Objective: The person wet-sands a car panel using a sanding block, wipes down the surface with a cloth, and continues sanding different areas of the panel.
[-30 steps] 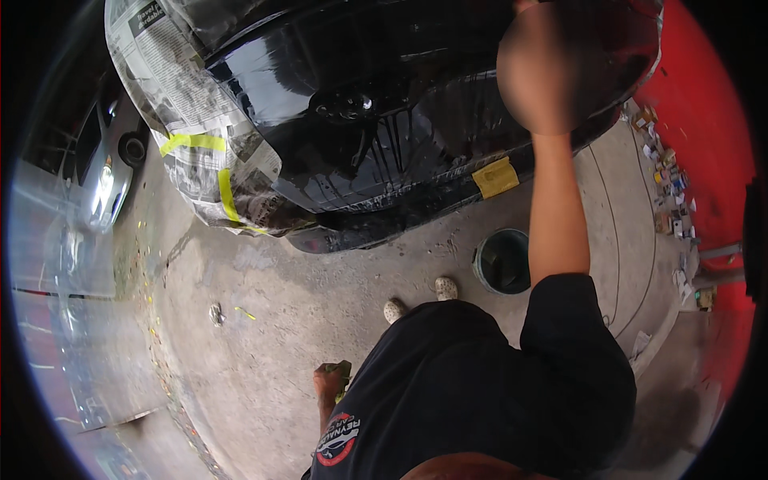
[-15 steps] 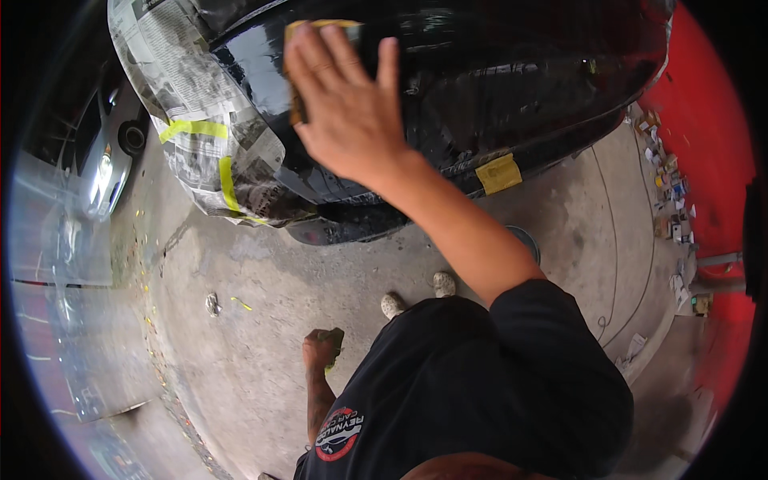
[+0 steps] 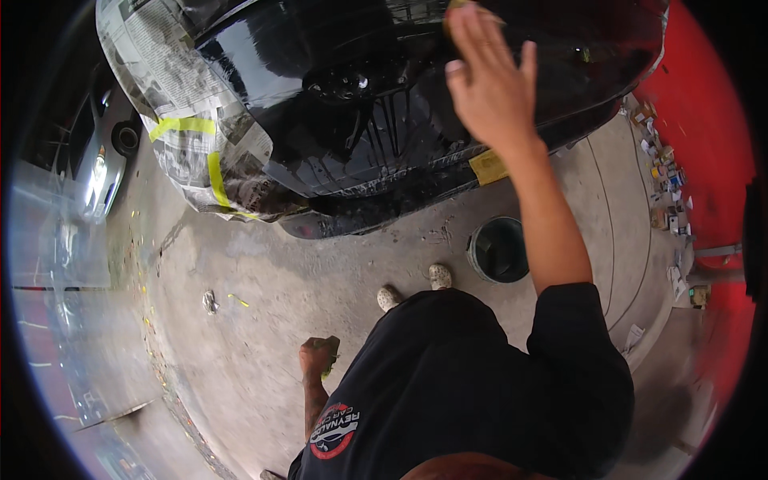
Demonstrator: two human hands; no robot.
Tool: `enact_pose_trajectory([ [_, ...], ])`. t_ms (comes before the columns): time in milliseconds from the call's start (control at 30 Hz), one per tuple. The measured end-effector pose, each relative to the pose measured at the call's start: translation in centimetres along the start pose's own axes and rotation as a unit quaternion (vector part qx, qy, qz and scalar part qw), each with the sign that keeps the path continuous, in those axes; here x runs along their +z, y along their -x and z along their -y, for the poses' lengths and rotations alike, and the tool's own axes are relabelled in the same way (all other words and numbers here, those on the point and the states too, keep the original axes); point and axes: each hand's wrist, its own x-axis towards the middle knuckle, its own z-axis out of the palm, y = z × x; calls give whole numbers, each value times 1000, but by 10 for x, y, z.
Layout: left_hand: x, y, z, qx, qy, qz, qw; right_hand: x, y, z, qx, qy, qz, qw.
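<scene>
My right hand lies flat on a wet, glossy black car bumper, fingers pointing away from me. Under its fingertips, the edge of a yellow-brown sheet of sandpaper shows; the fingers cover the rest. Water beads and runs down the bumper to the left of this hand. My left hand hangs low by my side, closed around a small yellow-green piece that looks like a sponge and is mostly hidden. Another yellow sheet sticks to the bumper's lower edge.
Newspaper held by yellow tape covers the car's left side. A dark bucket stands on the concrete floor beside my feet. Boxes and cans line the red wall at right, near a cable. Another car stands far left.
My right hand has slid to the right across the bumper with the sandpaper, uncovering water drops and runs. More of the bucket shows now. My left hand stays low and closed.
</scene>
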Motion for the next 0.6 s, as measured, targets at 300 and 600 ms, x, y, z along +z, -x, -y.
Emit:
enact_pose_trajectory([
  [300, 8, 19, 20, -23, -11, -9, 1000, 8, -4, 41, 0, -78, 7, 997],
  [600, 11, -14, 9, 11, 94, -46, 994, 6, -8, 161, -186, -123, 89, 971],
])
